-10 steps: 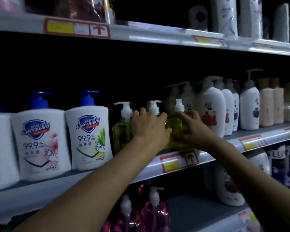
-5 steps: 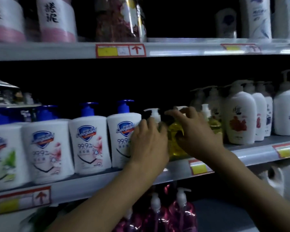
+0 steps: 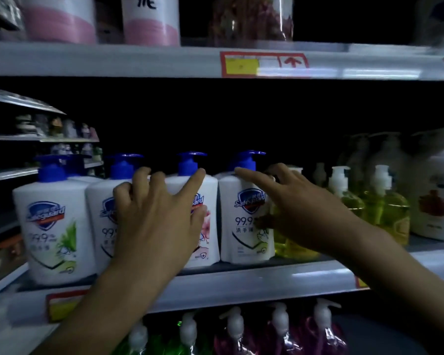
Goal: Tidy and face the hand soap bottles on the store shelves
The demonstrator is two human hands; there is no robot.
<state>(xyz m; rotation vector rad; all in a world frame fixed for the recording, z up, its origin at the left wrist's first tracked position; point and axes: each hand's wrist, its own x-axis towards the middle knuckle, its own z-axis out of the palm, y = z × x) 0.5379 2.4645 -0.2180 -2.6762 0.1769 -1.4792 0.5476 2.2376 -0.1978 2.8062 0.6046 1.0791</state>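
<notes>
Several white Safeguard soap bottles with blue pumps stand in a row on the middle shelf [image 3: 267, 280], labels forward. My left hand [image 3: 159, 213] lies spread across the second bottle [image 3: 100, 213] and the third bottle [image 3: 208, 242], its index finger stretched onto the third bottle's shoulder. My right hand [image 3: 300, 208] touches the fourth bottle [image 3: 244, 234], index finger along its shoulder and thumb on the label. The first bottle [image 3: 49, 226] stands untouched at the left. Clear yellow soap bottles [image 3: 390, 213] stand just right of my right hand, partly hidden by my wrist.
A white bottle with a red flower [image 3: 436, 201] stands at the far right. The upper shelf edge [image 3: 139, 60] carries a yellow price tag [image 3: 262, 64], with pink-banded containers above. Pink bottles [image 3: 280, 336] and green bottles [image 3: 164, 344] fill the shelf below.
Both hands have left the yellow bottles and shifted left onto the white Safeguard bottles. The view has swung left and moved closer.
</notes>
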